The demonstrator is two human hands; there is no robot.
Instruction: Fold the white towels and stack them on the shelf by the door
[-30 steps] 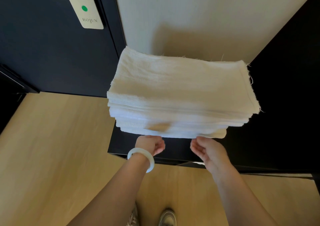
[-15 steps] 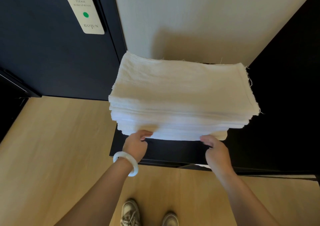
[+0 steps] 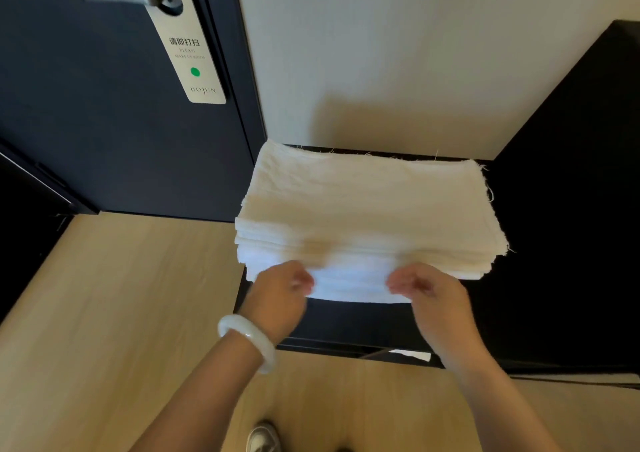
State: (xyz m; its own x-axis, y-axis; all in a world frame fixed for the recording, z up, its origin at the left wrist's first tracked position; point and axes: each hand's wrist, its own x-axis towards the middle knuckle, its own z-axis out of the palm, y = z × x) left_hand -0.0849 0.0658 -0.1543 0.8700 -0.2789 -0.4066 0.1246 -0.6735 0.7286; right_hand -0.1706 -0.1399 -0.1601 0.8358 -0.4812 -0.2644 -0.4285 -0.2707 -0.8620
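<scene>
Stack of white towels (image 3: 363,209) sits folded on the dark shelf (image 3: 346,323) at centre-right of frame, just right of the dark door (image 3: 86,122) carrying a hanger tag (image 3: 188,53) at upper left. Left hand (image 3: 277,295), wearing a white bangle (image 3: 247,339), and right hand (image 3: 436,299) meet the stack's near edge at lower centre. Both show curled fingers pinching the lower layers, though blurred.

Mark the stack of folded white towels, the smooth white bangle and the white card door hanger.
stack of folded white towels (image 3: 367,202), head view, middle of the top towel.
smooth white bangle (image 3: 247,336), head view, upper face of the band.
white card door hanger (image 3: 188,53), head view, printed face above the green dot.
</scene>
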